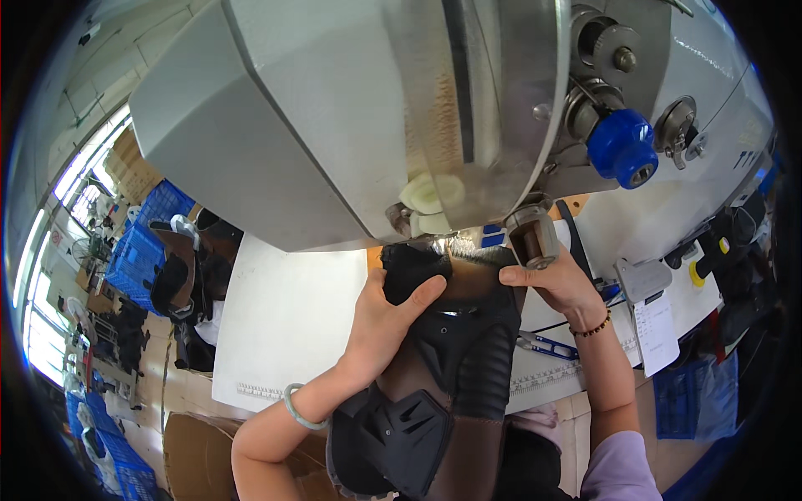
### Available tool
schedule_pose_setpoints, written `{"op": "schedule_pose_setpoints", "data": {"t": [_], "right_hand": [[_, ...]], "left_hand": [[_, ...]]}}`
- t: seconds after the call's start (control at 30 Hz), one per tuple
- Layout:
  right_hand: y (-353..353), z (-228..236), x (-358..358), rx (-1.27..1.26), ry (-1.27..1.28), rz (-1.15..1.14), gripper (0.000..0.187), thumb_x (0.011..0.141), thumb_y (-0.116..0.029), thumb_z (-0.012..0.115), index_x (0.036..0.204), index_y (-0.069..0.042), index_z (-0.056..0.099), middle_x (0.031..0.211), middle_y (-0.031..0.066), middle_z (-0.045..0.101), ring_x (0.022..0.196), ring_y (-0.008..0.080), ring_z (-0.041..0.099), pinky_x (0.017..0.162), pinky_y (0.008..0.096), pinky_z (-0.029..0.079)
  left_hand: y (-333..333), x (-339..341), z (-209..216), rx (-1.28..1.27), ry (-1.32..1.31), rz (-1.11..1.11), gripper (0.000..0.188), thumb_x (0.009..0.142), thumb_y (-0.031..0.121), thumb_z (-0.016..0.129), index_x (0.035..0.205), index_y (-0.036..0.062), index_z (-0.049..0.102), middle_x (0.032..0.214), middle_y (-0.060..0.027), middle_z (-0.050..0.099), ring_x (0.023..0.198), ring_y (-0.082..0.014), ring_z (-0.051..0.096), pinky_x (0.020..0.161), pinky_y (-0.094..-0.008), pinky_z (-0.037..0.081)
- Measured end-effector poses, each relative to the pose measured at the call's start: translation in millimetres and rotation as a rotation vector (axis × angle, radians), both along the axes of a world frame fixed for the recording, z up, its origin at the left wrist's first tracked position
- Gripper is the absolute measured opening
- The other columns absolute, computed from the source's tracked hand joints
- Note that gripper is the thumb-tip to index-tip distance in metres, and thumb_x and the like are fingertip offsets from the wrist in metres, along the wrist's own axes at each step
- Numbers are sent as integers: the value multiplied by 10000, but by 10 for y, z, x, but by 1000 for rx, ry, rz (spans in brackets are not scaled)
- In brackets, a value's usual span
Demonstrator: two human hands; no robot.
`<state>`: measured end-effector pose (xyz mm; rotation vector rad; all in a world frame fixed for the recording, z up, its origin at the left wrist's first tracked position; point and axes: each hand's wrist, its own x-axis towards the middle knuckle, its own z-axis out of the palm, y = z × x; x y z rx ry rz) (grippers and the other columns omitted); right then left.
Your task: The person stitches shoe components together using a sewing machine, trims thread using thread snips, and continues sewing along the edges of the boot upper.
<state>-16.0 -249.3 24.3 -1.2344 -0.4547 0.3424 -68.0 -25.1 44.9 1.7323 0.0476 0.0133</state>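
Note:
A black and dark brown leather boot upper (443, 367) with ribbed and moulded panels lies under the head of a grey sewing machine (276, 125). Its lower part hangs over the table's near edge, towards my lap. My left hand (391, 313) grips the upper's left side, thumb on top and the other fingers mostly hidden beneath the black edge. On the opposite side my right hand (555, 284) holds the edge, its thumb pressing on the brown leather. The machine head hides the needle area, where a bright light shines on the leather.
Beside my right wrist lie blue-handled thread snips (547, 345) on the white table (284, 317). A paper slip (656, 334) hangs at the right. Blue crates stand left (134, 263) and lower right (677, 401), and dark boot pieces (196, 267) are piled left. A cardboard box (196, 451) sits below.

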Motion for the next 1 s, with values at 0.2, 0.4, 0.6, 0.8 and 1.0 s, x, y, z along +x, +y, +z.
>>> {"op": "schedule_pose_setpoints", "data": {"t": [0.2, 0.4, 0.6, 0.8, 1.0], "right_hand": [[37, 5, -77, -41, -13, -29, 264, 790, -185, 715, 925, 28, 637, 762, 15, 631, 619, 60, 585, 547, 189, 467], [69, 49, -98, -46, 0, -63, 272, 790, -202, 715, 929, 23, 648, 785, 4, 633, 664, 46, 560, 607, 184, 445], [149, 48, -169, 14, 34, -120, 264, 801, -197, 703, 944, 18, 650, 817, -5, 635, 749, 50, 546, 701, 201, 427], [225, -19, -224, 128, 60, -137, 216, 810, -183, 693, 913, 1, 643, 805, -6, 629, 753, 48, 536, 716, 197, 412], [255, -84, -294, 139, 118, -144, 170, 803, -155, 698, 852, -9, 627, 749, -11, 606, 695, 35, 520, 647, 192, 403]], "left_hand": [[43, 48, -11, -68, -12, -55, 520, 783, 340, 721, 1006, -73, 497, 916, -104, 614, 813, -117, 585, 707, -235, 486], [113, 138, 7, 2, 8, -89, 528, 788, 335, 716, 1060, -65, 507, 933, -93, 613, 839, -120, 583, 742, -243, 480], [204, 190, 74, 146, 54, -128, 598, 796, 394, 691, 1115, -69, 487, 1008, -128, 586, 928, -148, 562, 831, -266, 451], [282, 131, 159, 213, 139, -112, 668, 792, 403, 689, 1194, -62, 428, 1080, -141, 559, 1004, -175, 542, 903, -281, 411], [366, 286, 162, 221, -50, -270, 584, 796, 349, 695, 1180, -41, 491, 1102, -134, 583, 1023, -183, 539, 913, -297, 405]]}}
